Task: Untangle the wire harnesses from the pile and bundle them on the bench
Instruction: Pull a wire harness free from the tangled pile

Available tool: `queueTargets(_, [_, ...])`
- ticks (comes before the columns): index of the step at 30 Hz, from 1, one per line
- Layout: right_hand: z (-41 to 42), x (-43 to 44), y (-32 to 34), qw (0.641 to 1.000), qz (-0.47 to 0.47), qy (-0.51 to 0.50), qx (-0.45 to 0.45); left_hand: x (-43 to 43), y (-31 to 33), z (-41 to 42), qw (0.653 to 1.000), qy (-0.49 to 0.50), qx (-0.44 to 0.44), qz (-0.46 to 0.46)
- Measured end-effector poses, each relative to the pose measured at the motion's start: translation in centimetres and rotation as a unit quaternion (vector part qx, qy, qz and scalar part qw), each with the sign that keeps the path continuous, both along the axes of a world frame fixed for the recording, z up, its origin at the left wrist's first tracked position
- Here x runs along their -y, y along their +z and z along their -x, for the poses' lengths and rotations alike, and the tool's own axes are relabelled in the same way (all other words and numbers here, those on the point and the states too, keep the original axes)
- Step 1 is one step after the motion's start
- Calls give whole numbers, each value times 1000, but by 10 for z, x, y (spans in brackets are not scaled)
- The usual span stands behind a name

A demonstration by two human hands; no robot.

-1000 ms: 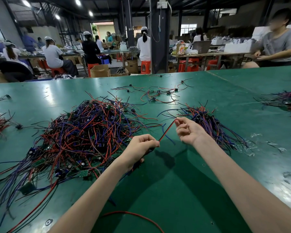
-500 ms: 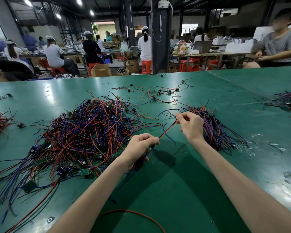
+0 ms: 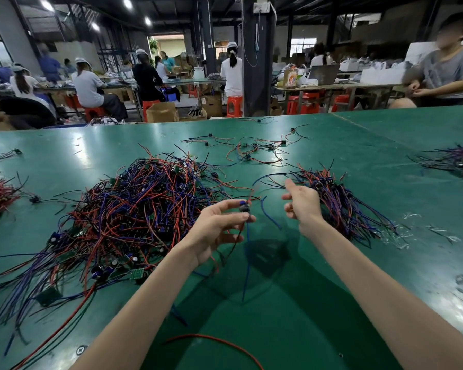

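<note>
Red, blue, black wires (image 3: 134,209); green bench (image 3: 292,311)

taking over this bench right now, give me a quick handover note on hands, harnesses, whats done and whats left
Left hand pinches one harness by its dark connector, its wires hanging above the bench.
Right hand is open, holding nothing.
Done: a sorted bunch lies just behind the right hand; no tie visible on it.
Left: lay the held harness on that bunch, then work through the tangled pile on the left.
</note>
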State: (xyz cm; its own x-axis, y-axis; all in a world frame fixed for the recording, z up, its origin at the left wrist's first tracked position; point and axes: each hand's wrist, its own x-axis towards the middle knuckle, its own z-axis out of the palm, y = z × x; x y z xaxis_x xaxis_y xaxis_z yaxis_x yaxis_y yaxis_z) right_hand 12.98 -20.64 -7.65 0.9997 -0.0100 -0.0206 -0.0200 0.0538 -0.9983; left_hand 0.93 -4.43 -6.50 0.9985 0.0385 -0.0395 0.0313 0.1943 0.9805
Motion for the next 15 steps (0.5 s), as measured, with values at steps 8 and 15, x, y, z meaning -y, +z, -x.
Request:
queueTargets(8, [56, -36, 8, 943, 14, 331, -18, -11, -2, -7, 984, 169, 52, 37])
queueTargets(15, [60, -39, 9, 938, -107, 325, -56, -12, -6, -10, 981, 176, 63, 43])
